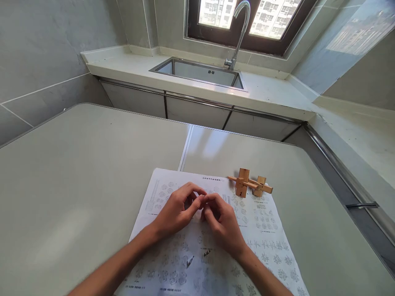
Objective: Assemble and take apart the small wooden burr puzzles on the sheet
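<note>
My left hand (pixel 180 206) and my right hand (pixel 220 218) meet over a printed paper sheet (pixel 173 250), their fingertips touching each other. The fingers of both are curled in, and no object shows between them. Part of the right fingers is hidden behind its thumb and knuckles. Beyond my right hand, a wooden interlocking puzzle (pixel 242 183) of crossed sticks rests at the sheet's upper right. A smaller wooden cluster (pixel 259 187) sits against its right side. Rows of small diagrams and fine text cover the sheet; the text is too small to read.
The sheet lies on a pale table (pixel 92 172) with a seam running away from me. Behind it stands a white counter (pixel 271 88) with a steel sink (pixel 197 73) and a tall curved faucet (pixel 242 35), below a dark-framed window. Another counter runs along the right.
</note>
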The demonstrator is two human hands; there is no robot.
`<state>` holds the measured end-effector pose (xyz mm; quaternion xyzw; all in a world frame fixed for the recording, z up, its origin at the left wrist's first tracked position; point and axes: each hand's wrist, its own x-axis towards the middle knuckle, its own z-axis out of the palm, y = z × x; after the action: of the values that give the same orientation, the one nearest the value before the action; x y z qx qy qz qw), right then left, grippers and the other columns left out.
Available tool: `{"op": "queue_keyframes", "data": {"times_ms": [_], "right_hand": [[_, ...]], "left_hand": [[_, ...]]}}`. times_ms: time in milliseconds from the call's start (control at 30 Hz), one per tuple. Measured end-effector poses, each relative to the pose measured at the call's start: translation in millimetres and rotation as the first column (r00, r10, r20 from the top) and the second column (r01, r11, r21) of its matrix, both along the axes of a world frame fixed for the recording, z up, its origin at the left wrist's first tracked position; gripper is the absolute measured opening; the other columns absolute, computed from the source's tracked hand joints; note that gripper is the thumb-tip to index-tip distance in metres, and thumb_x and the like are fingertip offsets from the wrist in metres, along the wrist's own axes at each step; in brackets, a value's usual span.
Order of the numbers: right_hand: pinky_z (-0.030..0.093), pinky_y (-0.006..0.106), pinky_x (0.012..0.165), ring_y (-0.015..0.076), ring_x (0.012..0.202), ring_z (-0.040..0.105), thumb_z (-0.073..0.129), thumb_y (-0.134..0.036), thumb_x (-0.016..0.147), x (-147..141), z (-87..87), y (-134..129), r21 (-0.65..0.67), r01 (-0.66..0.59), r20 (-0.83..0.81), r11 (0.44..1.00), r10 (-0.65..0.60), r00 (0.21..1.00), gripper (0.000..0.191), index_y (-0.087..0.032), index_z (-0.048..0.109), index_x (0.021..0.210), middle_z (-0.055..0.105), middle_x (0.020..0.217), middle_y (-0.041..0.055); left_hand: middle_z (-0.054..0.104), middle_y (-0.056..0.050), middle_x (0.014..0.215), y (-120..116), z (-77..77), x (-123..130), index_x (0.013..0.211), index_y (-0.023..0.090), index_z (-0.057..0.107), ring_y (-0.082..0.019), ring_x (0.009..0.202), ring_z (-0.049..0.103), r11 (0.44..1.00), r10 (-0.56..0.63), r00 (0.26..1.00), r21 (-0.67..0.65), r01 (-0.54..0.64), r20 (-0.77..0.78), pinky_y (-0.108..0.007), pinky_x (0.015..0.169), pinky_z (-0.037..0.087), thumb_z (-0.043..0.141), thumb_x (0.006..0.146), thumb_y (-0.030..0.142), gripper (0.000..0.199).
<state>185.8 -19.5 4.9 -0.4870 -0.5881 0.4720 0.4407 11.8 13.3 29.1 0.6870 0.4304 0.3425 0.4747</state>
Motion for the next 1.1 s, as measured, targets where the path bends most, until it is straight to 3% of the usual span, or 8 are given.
{"op": "queue_keyframes", "data": {"times_ms": [1100], "right_hand": [[0.052, 0.03, 0.065, 0.0176, 0.068, 0.064, 0.055, -0.021, 0.095, 0.5, -0.3, 0.1, -0.017, -0.005, 0.002, 1.0, 0.005, 1.0, 0.01, -0.023, 0.064, 0.098, 0.069, 0.083, 0.0011]], "left_hand": [[0.074, -0.006, 0.103, 0.0, -1.6, 1.1, 0.11, 0.021, 0.07, -0.018, 0.081, 0.067, 1.0, 0.005, 1.0, 0.025, -0.005, -0.023, -0.031, 0.076, 0.054, 0.056, 0.105, 0.038, 0.022]]}}
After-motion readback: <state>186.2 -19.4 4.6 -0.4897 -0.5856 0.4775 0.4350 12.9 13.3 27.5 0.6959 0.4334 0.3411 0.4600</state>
